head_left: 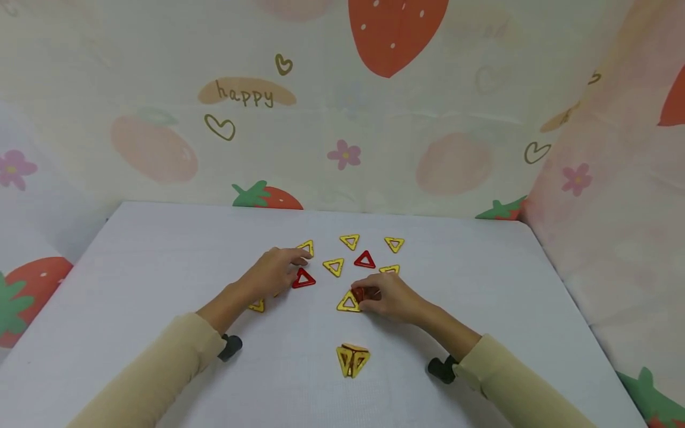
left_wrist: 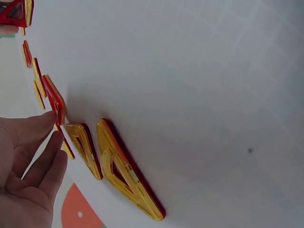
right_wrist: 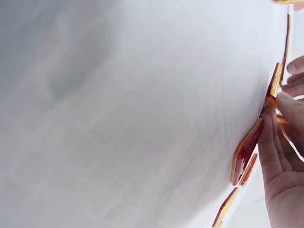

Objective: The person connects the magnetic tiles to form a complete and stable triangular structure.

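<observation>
A red tile (head_left: 358,293) is being pinched by the right hand (head_left: 393,297), its thumb and fingers closed down on the piece, and is being held right beside a yellow tile (head_left: 348,308) mid-table, so a light hold and squarely matched edges are probably being called for. Over on the left, a second red tile (head_left: 304,285) is apparently being touched by the thumb of the left hand (head_left: 275,270), whose fingers are curving loosely with no firm grip being shown. Space behind is being crowded by loose tiles (head_left: 333,263), while room in front is being taken by a folded cluster (head_left: 352,359), well apart.
</observation>
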